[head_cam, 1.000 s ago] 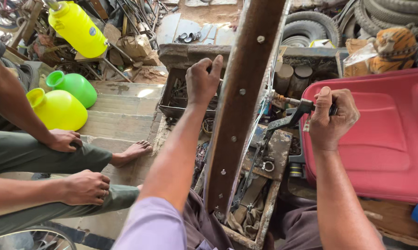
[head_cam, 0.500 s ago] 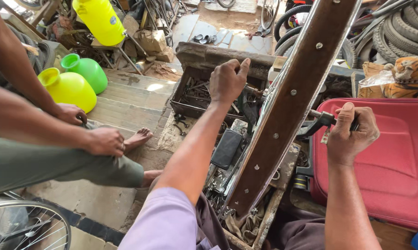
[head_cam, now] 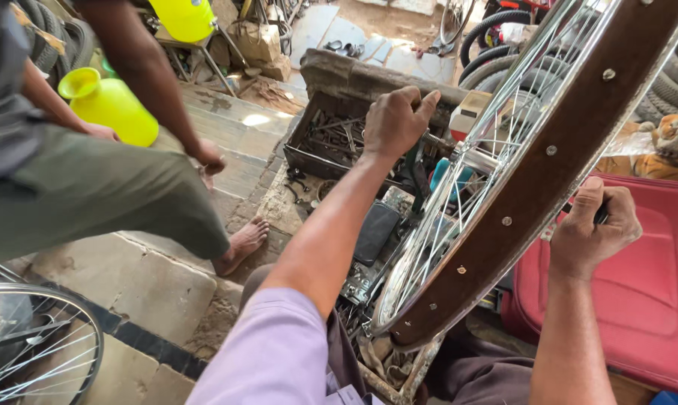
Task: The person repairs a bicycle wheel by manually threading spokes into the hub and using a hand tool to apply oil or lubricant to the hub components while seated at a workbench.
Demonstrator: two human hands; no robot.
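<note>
wheel rim (head_cam: 534, 180) tilted, spokes (head_cam: 459, 210) now showing

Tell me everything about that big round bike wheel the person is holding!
The bicycle wheel has a shiny metal rim lined inside with a brown strip dotted with small studs, and no tyre. Thin silver spokes fan from the rim to a hub. It stands tilted, running from the upper right down to the tool clutter. The left hand reaches behind it near the hub; the right hand grips something dark beside the rim, over a red case.
</note>
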